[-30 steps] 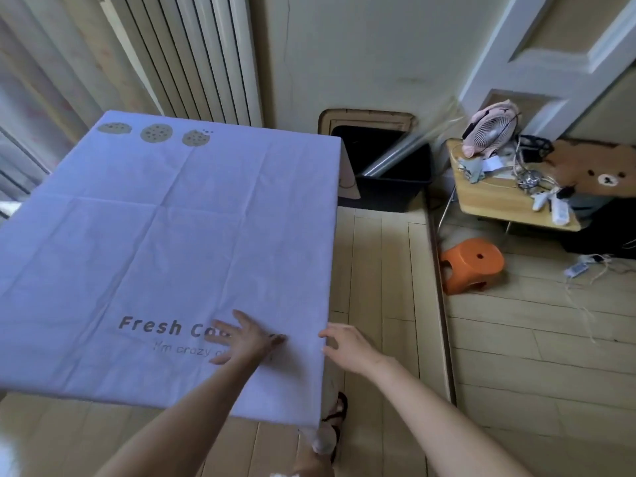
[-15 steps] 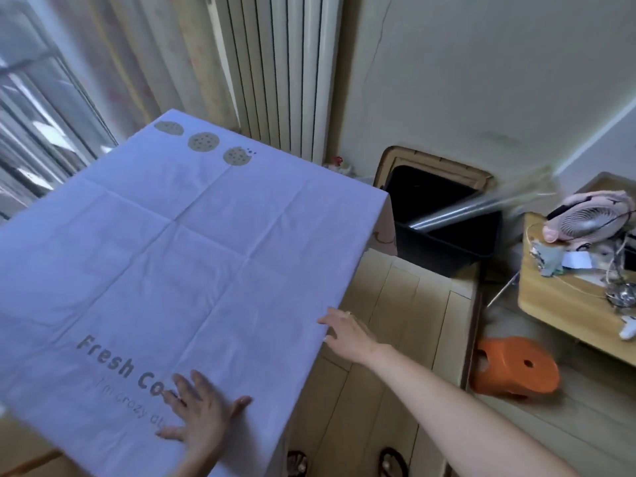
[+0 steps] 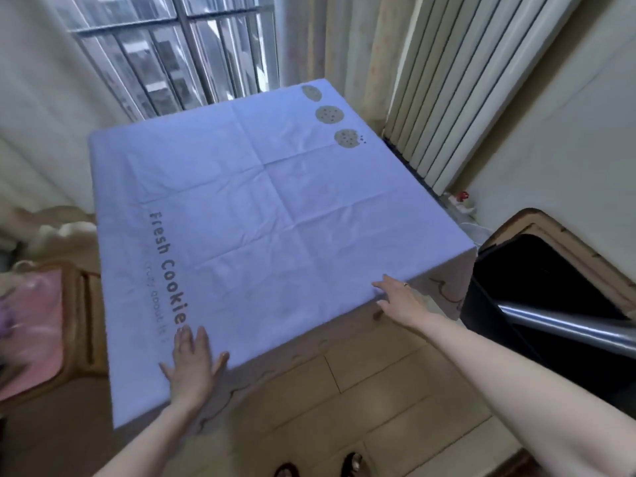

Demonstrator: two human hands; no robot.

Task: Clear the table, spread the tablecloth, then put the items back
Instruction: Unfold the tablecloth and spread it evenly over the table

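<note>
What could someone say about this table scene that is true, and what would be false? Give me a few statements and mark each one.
1. The tablecloth is spread over the table. True.
2. The left hand lies flat on the cloth with its fingers straight. True.
3. The right hand grips a cup. False: the right hand rests at the cloth's near edge with its fingers straight and holds no cup.
4. Three cookies are printed near the far right corner. True.
5. The printed words say "Hot Coffee". False: the printed words read "Fresh Cookies".
</note>
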